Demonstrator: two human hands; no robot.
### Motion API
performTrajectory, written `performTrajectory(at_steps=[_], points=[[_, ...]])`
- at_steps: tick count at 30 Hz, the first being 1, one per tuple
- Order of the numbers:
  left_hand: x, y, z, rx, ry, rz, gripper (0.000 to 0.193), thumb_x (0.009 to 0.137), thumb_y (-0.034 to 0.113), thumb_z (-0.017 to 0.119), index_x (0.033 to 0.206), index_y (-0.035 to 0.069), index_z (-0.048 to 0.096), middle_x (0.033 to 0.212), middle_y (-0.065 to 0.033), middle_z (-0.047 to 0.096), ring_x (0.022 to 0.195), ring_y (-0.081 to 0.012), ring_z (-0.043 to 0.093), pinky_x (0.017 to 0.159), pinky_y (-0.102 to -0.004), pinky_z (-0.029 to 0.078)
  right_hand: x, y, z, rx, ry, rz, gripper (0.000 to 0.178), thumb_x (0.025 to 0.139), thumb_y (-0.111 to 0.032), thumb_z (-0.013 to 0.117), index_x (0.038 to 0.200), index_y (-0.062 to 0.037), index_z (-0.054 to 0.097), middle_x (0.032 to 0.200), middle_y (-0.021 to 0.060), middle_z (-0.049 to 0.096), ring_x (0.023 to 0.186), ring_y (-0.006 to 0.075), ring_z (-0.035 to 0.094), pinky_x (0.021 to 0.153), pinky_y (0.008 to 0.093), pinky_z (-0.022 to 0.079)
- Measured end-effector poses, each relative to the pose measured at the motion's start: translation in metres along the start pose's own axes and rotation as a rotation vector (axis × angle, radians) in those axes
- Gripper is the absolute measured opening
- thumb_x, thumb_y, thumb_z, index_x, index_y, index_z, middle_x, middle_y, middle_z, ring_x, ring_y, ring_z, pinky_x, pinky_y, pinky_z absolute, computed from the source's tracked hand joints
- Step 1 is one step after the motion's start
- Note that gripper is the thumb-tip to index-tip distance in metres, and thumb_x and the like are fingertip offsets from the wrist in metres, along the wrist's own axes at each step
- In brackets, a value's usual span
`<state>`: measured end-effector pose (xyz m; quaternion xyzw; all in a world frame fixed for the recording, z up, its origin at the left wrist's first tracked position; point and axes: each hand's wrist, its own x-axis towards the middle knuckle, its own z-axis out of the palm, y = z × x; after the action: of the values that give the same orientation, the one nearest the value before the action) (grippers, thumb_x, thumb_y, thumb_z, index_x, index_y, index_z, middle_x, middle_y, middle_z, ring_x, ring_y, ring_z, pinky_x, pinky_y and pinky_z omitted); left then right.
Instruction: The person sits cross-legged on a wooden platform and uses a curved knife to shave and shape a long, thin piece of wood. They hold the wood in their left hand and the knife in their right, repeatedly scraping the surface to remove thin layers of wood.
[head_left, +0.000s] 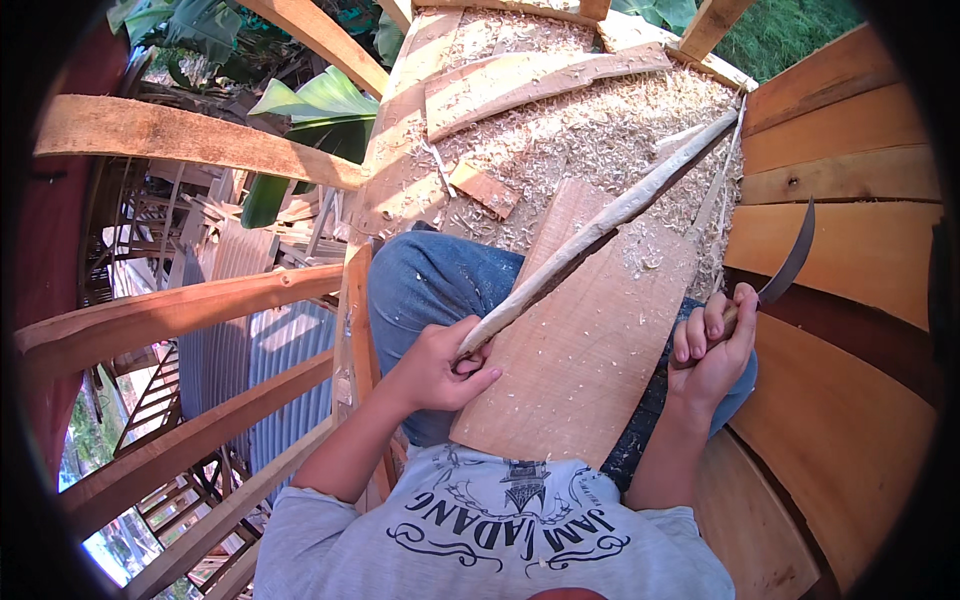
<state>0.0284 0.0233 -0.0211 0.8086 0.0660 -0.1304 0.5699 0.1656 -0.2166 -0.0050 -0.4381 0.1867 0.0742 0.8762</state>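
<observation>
head view, and it's both hands occupied: my left hand (443,365) is wrapped round the near end of a long wooden strip (605,218), which slants away over the board (560,350) across my lap, its far end reaching the corner by the plank wall (830,250). out on the right, my right hand (715,345) is curled round the handle of a curved knife (793,262), blade up and well apart from the wood, close to that wall. so where's the danger? left-hand grip, for me: only one end is held, and i can't tell whether the far tip rests on anything, so a hard push midway could roll or swing the strip. a stroke drawn towards me could skid off and run at my left fingers, or down to the jeans (430,280) beside the board. the board looks tilted over my legs, so a shifting knee could tip the whole lot. swing the knife wide and that hooked point might catch the planks. loose shavings (570,130) cover the floor ahead, poor footing for a strip's tip that could slide.
</observation>
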Motion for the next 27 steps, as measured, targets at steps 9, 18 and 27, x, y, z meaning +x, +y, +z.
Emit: performTrajectory(at_steps=[9, 18, 27], points=[[0.003, 0.002, 0.002, -0.001, 0.013, 0.013, 0.023, 0.072, 0.01, 0.071, 0.081, 0.003, 0.051, 0.051, 0.0008, 0.037, 0.043, -0.0103, 0.041, 0.046, -0.0244, 0.036, -0.025, 0.008, -0.007, -0.426, -0.526, 0.65, 0.018, 0.095, -0.021, 0.05, 0.089, -0.0049, 0.047, 0.057, -0.0023, 0.04, 0.041, 0.0049, 0.038, 0.035, 0.0227, 0.031], [0.001, -0.001, 0.001, -0.02, 0.015, 0.021, 0.023, 0.071, 0.008, 0.071, 0.082, 0.002, 0.052, 0.052, 0.0007, 0.039, 0.044, -0.009, 0.041, 0.047, -0.023, 0.036, -0.029, 0.013, -0.003, -0.467, -0.563, 0.563, 0.024, 0.096, -0.027, 0.05, 0.09, -0.0041, 0.045, 0.055, 0.0009, 0.039, 0.036, 0.0069, 0.034, 0.033, 0.0223, 0.03], [0.003, 0.001, 0.0, -0.01, 0.025, 0.052, 0.023, 0.071, 0.009, 0.071, 0.081, 0.003, 0.051, 0.051, 0.0005, 0.039, 0.043, -0.0111, 0.044, 0.045, -0.0253, 0.036, -0.029, 0.019, -0.006, -0.476, -0.559, 0.505, 0.027, 0.096, -0.029, 0.049, 0.089, -0.0032, 0.045, 0.055, 0.0012, 0.041, 0.036, 0.0069, 0.036, 0.032, 0.0222, 0.032]])
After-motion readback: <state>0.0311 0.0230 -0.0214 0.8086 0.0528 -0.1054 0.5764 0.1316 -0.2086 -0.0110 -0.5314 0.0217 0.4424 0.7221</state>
